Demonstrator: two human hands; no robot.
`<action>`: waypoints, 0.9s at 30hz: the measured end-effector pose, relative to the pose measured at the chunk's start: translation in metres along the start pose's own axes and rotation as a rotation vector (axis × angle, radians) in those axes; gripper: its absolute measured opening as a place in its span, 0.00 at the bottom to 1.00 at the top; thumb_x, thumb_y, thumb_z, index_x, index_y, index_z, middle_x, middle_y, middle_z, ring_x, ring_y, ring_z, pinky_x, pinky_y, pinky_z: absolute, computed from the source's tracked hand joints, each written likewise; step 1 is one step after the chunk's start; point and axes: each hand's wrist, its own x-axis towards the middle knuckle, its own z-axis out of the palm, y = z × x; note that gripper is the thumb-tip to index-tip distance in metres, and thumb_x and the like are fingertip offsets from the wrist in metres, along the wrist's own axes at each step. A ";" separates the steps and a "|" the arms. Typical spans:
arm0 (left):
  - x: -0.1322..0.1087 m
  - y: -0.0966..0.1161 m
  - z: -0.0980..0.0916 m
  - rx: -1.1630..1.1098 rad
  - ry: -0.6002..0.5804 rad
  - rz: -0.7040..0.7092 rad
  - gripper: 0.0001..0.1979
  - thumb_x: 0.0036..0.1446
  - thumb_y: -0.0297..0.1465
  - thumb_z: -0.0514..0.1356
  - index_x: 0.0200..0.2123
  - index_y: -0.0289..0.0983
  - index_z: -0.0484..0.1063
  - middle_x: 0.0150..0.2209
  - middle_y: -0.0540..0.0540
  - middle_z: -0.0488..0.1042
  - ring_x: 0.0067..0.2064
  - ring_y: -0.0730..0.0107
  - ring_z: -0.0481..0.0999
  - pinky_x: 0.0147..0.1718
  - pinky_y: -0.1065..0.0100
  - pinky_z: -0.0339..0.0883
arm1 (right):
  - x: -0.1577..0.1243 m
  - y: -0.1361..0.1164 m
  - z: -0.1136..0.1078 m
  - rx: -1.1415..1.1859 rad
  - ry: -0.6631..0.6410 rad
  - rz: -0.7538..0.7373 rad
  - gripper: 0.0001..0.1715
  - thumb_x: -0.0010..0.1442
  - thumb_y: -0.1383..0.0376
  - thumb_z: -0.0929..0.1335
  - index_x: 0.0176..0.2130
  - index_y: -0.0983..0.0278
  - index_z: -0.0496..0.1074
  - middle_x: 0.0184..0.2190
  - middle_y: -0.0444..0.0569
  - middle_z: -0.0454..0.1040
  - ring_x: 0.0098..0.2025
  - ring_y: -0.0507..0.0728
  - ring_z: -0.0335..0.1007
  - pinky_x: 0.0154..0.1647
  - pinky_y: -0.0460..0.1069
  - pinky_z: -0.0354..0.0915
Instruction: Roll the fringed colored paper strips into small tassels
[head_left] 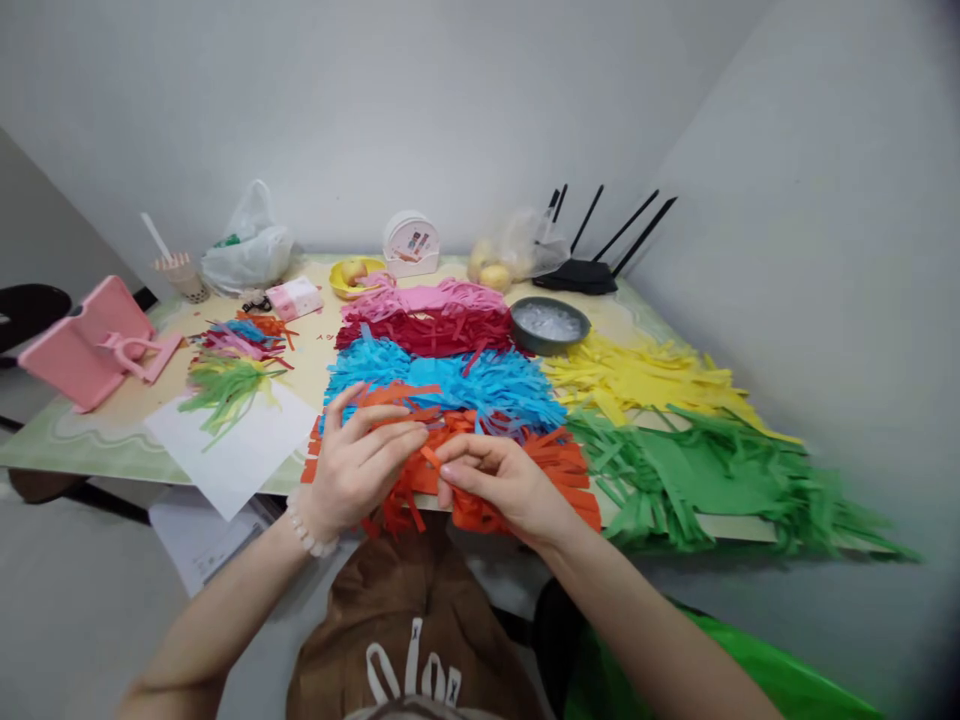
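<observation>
My right hand point(499, 485) pinches an orange paper strip point(430, 457) between thumb and fingertips, over the orange fringed paper point(559, 465) at the table's front edge. Beside it, my left hand point(365, 455) hovers over the same orange paper with its fingers stretched and apart. Whether its hidden thumb touches a strip I cannot see. Behind the orange lie blue fringed paper point(442, 372), dark red fringed paper point(427, 333) and pink fringed paper point(442, 298). Yellow fringed paper point(652, 380) and green fringed paper point(712, 470) spread to the right.
A dark bowl point(551, 342) of clear material stands behind the blue fringe. At left are a pink tablet stand point(97, 345), mixed strips point(240, 345) and a white sheet point(225, 480). A drink cup point(182, 280), plastic bag point(247, 255) and black router point(577, 276) line the back.
</observation>
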 end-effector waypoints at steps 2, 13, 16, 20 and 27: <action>0.001 0.005 0.008 -0.041 0.054 -0.107 0.13 0.62 0.23 0.59 0.45 0.44 0.77 0.39 0.50 0.84 0.48 0.64 0.80 0.63 0.49 0.52 | 0.000 0.001 0.005 0.005 0.062 -0.058 0.14 0.53 0.56 0.76 0.36 0.62 0.78 0.22 0.43 0.80 0.23 0.51 0.75 0.31 0.47 0.71; 0.023 0.020 0.028 -0.581 0.169 -0.676 0.12 0.63 0.35 0.61 0.46 0.40 0.80 0.55 0.41 0.77 0.59 0.56 0.74 0.60 0.54 0.66 | 0.030 -0.014 0.001 -0.451 0.211 -0.490 0.07 0.64 0.61 0.69 0.41 0.60 0.76 0.36 0.48 0.80 0.39 0.55 0.78 0.42 0.50 0.73; 0.027 0.012 0.038 -0.578 0.293 -0.758 0.09 0.62 0.35 0.62 0.41 0.40 0.81 0.51 0.43 0.80 0.55 0.56 0.77 0.59 0.52 0.67 | 0.038 -0.015 -0.002 -0.646 0.193 -0.585 0.05 0.66 0.64 0.66 0.41 0.59 0.73 0.37 0.48 0.78 0.40 0.55 0.76 0.42 0.49 0.72; 0.032 -0.006 0.038 -0.498 0.496 -0.796 0.07 0.63 0.34 0.61 0.38 0.40 0.79 0.40 0.47 0.82 0.50 0.62 0.78 0.58 0.56 0.67 | 0.071 -0.038 -0.060 -0.985 0.167 -0.648 0.08 0.66 0.62 0.66 0.42 0.60 0.75 0.41 0.50 0.80 0.47 0.57 0.74 0.52 0.53 0.68; 0.037 -0.032 0.002 -0.733 0.630 -0.938 0.06 0.60 0.36 0.63 0.33 0.41 0.74 0.25 0.53 0.66 0.30 0.70 0.66 0.53 0.58 0.69 | 0.174 -0.077 -0.257 -1.408 0.758 0.039 0.13 0.66 0.67 0.65 0.42 0.72 0.77 0.44 0.61 0.79 0.48 0.63 0.74 0.52 0.57 0.67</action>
